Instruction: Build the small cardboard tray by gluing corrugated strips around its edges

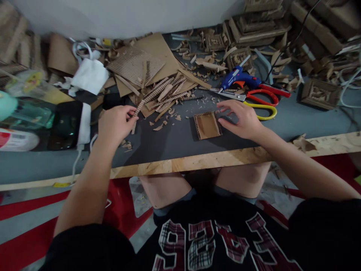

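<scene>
My left hand (117,122) pinches the near end of a corrugated cardboard strip (150,94), which slants up and right over a heap of similar strips (172,94). A small square cardboard tray (207,126) with a raised corrugated rim lies flat near the table's front edge. At its right side is my right hand (239,118), thumb and fingers apart with nothing between them. Whether a fingertip touches the rim I cannot tell. Just beyond that hand lie scissors (261,101) with red and yellow handles and a blue glue gun (239,78).
Cardboard sheets (156,52) lie behind the strips. Stacked cardboard pieces (259,28) fill the back right, with a square cardboard piece (320,93) nearer. On the left are a black phone-like object (65,124), a bottle (31,113) and a white cup-like object (89,75). Scraps litter the table (158,145).
</scene>
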`<state>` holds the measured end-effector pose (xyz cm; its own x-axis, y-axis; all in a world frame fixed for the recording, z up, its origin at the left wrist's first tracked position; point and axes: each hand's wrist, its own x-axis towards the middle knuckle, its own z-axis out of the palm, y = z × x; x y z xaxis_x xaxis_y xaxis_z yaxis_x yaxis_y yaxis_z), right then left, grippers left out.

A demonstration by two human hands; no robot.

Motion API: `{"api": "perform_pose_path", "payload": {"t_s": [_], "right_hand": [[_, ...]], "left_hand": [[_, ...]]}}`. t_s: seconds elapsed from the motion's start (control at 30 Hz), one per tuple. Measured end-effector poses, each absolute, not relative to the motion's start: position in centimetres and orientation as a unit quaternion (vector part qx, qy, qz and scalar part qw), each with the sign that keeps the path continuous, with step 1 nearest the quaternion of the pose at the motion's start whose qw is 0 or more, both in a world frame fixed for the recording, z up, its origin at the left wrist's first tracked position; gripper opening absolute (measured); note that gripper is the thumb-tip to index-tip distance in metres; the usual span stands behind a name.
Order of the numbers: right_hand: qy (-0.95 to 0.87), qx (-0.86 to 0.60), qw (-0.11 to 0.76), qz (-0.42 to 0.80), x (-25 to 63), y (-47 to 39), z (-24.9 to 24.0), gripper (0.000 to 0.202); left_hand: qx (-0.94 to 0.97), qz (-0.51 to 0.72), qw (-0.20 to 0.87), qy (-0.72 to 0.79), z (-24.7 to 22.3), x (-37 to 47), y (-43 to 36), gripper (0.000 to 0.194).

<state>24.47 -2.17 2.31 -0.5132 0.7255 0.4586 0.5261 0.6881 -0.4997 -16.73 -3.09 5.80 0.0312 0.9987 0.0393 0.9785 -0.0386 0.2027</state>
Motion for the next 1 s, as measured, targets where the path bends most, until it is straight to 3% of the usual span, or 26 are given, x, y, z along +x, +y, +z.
{"api": "perform_pose_path", "payload": {"t_s": [0.17, 0.3, 0.4, 0.53, 0.73, 0.87, 1.0], "right_hand": [[-0.854, -0.376, 0.336, 0.131, 25.5, -2.5, 2.5, 0.036], [-0.848, -0.379, 0.347, 0.128, 25.6, -2.4, 2.5, 0.034], [-0.854, -0.368, 0.347, 0.120, 25.2, -2.4, 2.4, 0.035], [-0.858, -0.378, 0.324, 0.123, 24.8, -2.8, 2.3, 0.035], [-0.857, -0.381, 0.323, 0.123, 25.0, -3.1, 2.4, 0.030], [-0.858, -0.371, 0.335, 0.113, 25.2, -3.1, 2.6, 0.030], [-0.856, -0.372, 0.340, 0.114, 25.1, -2.7, 2.9, 0.030]], "left_hand": [[0.678, 0.191, 0.048, 0.708, 7.2, -17.2, -2.4, 0.045], [0.658, 0.271, -0.058, 0.700, 7.9, -16.6, -1.3, 0.053], [0.681, 0.242, -0.109, 0.683, 7.3, -15.4, 0.0, 0.060], [0.756, 0.170, -0.059, 0.629, 5.6, -14.0, 2.3, 0.047], [0.819, 0.044, -0.076, 0.568, 4.7, -13.3, 3.9, 0.059], [0.803, 0.097, -0.051, 0.586, 5.3, -14.1, 4.0, 0.056], [0.760, 0.103, 0.021, 0.641, 5.3, -15.1, 5.0, 0.066]]}}
